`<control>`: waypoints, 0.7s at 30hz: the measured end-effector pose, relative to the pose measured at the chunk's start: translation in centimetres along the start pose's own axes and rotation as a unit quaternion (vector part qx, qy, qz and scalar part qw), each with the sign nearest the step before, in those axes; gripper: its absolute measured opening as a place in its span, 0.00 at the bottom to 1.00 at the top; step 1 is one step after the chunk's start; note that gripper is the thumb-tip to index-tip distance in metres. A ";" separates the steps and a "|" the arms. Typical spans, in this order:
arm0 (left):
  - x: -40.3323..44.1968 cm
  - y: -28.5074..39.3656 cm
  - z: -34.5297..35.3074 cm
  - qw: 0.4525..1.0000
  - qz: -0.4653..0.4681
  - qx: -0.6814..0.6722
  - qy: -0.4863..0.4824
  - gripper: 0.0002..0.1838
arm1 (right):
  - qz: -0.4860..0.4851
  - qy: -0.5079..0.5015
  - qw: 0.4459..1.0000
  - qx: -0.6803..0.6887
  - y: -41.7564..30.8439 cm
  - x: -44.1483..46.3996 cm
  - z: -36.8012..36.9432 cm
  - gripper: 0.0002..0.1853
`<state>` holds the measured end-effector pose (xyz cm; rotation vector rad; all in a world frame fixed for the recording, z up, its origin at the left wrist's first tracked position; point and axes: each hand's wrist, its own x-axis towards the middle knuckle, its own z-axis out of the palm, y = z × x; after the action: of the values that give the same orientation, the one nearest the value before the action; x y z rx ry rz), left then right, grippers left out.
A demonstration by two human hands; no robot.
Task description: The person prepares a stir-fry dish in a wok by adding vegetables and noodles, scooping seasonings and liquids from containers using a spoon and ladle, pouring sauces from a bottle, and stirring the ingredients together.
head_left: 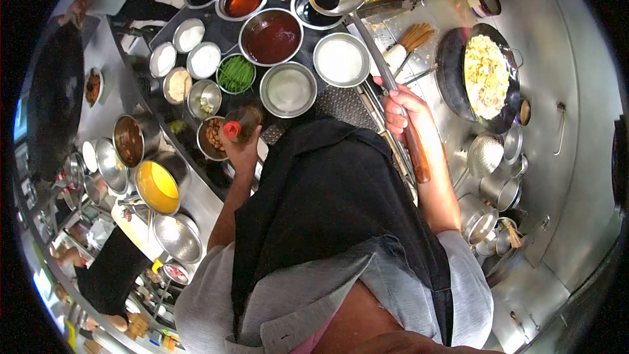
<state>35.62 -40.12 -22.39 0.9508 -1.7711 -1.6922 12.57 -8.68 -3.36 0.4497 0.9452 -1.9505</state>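
Observation:
My right hand [403, 111] is closed round the wooden handle of a long steel ladle [383, 65]. The ladle's bowl, with some dark liquid in it, is over a metal bowl of dark sauce [306, 16] at the back. My left hand [241, 152] grips a dark bottle [246, 121] with a red cap, just above the seasoning bowls. Beside that hand is a bowl of brown nuts or beans [213, 137]. To the right, a black wok [452, 72] holds pale yellow noodle-like food [486, 75].
Bowls of red-brown sauce [272, 36], chopped greens [236, 73], clear liquid [288, 88] and white powder [203, 59] crowd the counter. A bamboo brush [416, 36] lies near the wok. Left stand a pot of yellow liquid [157, 187] and a colander [177, 237]. Another person [108, 275] is at lower left.

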 end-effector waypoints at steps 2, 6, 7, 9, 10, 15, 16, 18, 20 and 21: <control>0.3 -1.3 -0.8 0.999 -0.006 0.033 -0.013 0.44 | -0.005 -0.008 1.000 0.030 0.0 -0.9 -0.5 0.23; -1.6 1.1 -1.5 0.971 0.033 0.237 -0.009 0.43 | -0.043 -0.011 0.996 0.074 -0.1 -4.3 -2.5 0.24; -2.7 4.6 -0.7 0.963 0.021 0.268 -0.019 0.45 | -0.055 -0.007 0.995 0.081 -0.4 -5.5 -3.2 0.24; -4.8 -0.3 -3.6 0.955 0.045 0.294 -0.004 0.37 | -0.083 0.019 0.993 0.086 -1.1 -8.1 -4.6 0.24; -5.5 -1.6 -4.6 0.977 -0.083 0.195 -0.029 0.28 | -0.099 0.026 0.991 0.091 -1.4 -9.5 -5.8 0.24; -7.6 -15.0 -8.9 0.947 -0.067 0.298 -0.097 0.13 | -0.185 0.068 0.974 0.111 -3.1 -16.0 -12.3 0.25; -8.0 -14.6 -7.7 0.951 -0.093 0.283 -0.076 0.12 | -0.209 0.118 0.968 0.076 -3.6 -17.2 -13.2 0.24; -7.7 -13.5 -6.1 0.936 -0.072 0.329 -0.106 0.12 | -0.241 0.148 0.957 0.056 -4.5 -19.0 -16.0 0.23; -7.2 -13.3 -5.0 0.925 -0.070 0.350 -0.131 0.11 | -0.259 0.227 0.938 -0.041 -5.4 -19.7 -19.0 0.21; -6.9 -13.2 -4.5 0.919 -0.069 0.361 -0.144 0.11 | -0.256 0.281 0.919 -0.105 -5.9 -19.9 -20.5 0.21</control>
<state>45.23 -37.37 -34.36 1.1813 -2.6766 -1.2974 17.07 20.07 -1.38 0.7121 1.7696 -2.1819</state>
